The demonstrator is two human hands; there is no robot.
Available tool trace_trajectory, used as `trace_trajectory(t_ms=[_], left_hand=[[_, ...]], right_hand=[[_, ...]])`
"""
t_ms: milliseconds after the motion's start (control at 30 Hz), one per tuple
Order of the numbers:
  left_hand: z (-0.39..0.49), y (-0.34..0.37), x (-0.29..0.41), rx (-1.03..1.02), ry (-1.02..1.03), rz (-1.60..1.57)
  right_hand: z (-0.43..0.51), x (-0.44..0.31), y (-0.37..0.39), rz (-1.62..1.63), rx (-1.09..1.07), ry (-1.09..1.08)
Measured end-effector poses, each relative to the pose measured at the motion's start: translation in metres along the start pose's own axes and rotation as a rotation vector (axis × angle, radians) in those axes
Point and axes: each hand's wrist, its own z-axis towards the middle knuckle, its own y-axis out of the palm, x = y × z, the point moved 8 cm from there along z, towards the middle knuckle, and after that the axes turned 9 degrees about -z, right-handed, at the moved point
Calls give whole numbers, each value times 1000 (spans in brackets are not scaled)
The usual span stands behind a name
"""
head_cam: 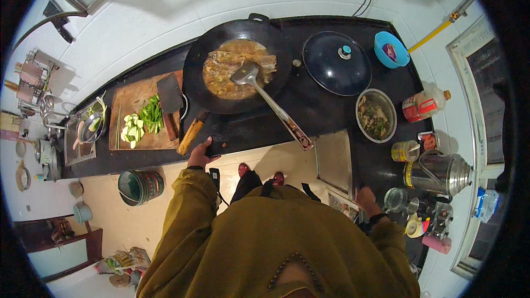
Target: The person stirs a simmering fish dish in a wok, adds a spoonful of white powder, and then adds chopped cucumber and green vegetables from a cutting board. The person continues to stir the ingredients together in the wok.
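Note:
My left hand rests against the front edge of the black counter, just below the wok's wooden handle; it appears to hold nothing. At the right, my right hand touches the counter edge, its fingers partly hidden. Food in brown sauce fills the bottom of a large black wok. A metal spatula lies in it, with its handle reaching over the counter's front edge. Left of the wok, a wooden cutting board holds a cleaver, chopped green pieces and pale green slices.
A dark lid, a blue bowl, a metal bowl of food and a bottle stand right of the wok. A metal thermos is near my right hand. A green bucket stands on the floor.

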Motion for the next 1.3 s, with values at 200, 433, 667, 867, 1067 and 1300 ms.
trace_trajectory(t_ms=[200, 433, 667, 867, 1067, 1300], left_hand=[[7, -8, -4, 19, -11, -18], [16, -11, -6, -38, -7, -59], [-1, -3, -1, 41, -3, 17], [6, -9, -4, 62, -1, 6], [29, -24, -11, 90, -36, -32], [12, -12, -5, 77, -6, -7]], right_hand=[[15, 16, 28, 22, -7, 9], [10, 14, 20, 25, -92, 47], [3, -2, 10, -65, -190, -42], [-15, -1, -14, 28, -127, 96], [-12, -2, -13, 38, -145, 74], [-22, -6, -30, 110, -37, 115]])
